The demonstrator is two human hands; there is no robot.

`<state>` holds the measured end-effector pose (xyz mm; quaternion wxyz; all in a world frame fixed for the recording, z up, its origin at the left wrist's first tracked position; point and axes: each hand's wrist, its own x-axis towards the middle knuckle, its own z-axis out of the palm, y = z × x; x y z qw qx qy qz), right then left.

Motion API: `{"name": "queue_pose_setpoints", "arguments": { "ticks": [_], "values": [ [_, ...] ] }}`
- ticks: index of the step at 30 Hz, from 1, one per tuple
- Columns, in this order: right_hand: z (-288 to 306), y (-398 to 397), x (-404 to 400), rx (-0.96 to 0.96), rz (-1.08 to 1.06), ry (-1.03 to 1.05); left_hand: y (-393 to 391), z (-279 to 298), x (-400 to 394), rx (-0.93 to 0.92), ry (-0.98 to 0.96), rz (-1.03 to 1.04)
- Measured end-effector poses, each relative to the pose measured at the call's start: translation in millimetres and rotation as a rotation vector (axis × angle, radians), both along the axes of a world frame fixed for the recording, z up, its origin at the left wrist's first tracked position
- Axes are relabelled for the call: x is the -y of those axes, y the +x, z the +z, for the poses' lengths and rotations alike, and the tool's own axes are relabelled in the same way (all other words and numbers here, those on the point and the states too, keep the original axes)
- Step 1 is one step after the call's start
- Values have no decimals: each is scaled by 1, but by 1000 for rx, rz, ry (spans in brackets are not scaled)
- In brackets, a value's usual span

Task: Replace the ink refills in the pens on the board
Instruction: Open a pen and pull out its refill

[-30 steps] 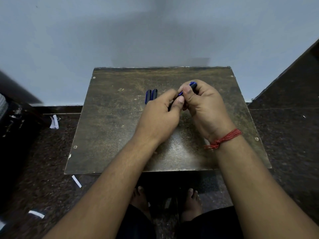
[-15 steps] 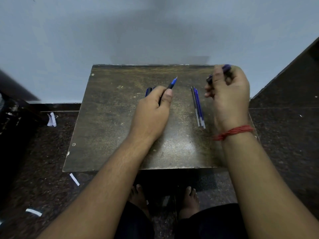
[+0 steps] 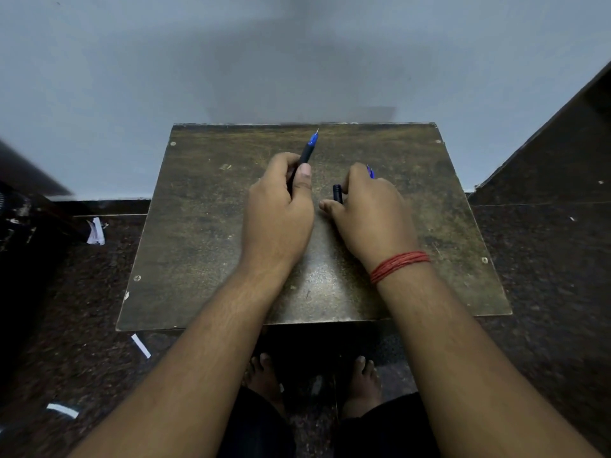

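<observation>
Near edge of board (image 3: 205, 259) to far: right hand (image 3: 367, 213) curled down on black cap (image 3: 337, 194) beside refills (image 3: 370, 171); left hand (image 3: 281, 206) gripping pen (image 3: 305, 153), axis pointing away, tip far, just left of cap.

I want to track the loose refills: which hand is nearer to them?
Right. The right hand lies over the blue refills, only their tips showing; the left hand holds the pen farther left.

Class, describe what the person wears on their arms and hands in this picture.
Both forearms are bare, with no sleeves in view. The right wrist carries a red thread band wound round several times. The left hand and right hand have no gloves, rings or watch that show.
</observation>
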<state>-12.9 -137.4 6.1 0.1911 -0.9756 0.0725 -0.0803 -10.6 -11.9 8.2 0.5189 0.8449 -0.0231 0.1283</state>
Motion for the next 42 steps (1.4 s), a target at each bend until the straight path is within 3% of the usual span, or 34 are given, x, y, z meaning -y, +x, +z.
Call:
{"name": "queue_pose_setpoints", "arguments": {
  "ticks": [12,14,17,21,25,30,39,42],
  "values": [
    [6,0,9,0,-43,-118,-1,-1,0,29,51,-12],
    [11,1,13,89,-81,-6,-1,-1,0,27,87,-34],
    [14,5,19,213,-90,480,0,-2,1,46,178,-64],
    [15,4,15,126,3,891,2,-5,3,99,308,-128],
    [17,3,12,90,102,934,2,-4,2,152,396,-148],
    [18,2,18,33,168,1131,0,-1,-2,126,420,-169],
    [13,2,34,25,387,1090,-4,6,0,88,439,-200],
    [11,3,36,52,365,1111,-4,5,0,69,448,-199]
  ]
}}
